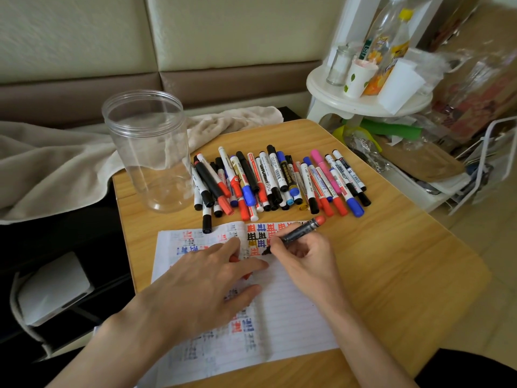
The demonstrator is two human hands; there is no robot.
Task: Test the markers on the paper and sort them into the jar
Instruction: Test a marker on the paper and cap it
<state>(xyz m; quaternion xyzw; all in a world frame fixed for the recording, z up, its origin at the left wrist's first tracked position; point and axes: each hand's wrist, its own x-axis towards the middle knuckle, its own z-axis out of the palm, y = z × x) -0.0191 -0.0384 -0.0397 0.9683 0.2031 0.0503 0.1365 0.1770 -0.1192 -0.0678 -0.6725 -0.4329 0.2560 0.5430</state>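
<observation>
Now marker [300, 232] in rt hand [303, 257], on paper [293, 312]

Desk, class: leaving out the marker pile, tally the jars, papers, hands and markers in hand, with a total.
Jar: 1
Paper: 1
Hands: 2, left hand and right hand
Marker in hand: 1
Total: 5
</observation>
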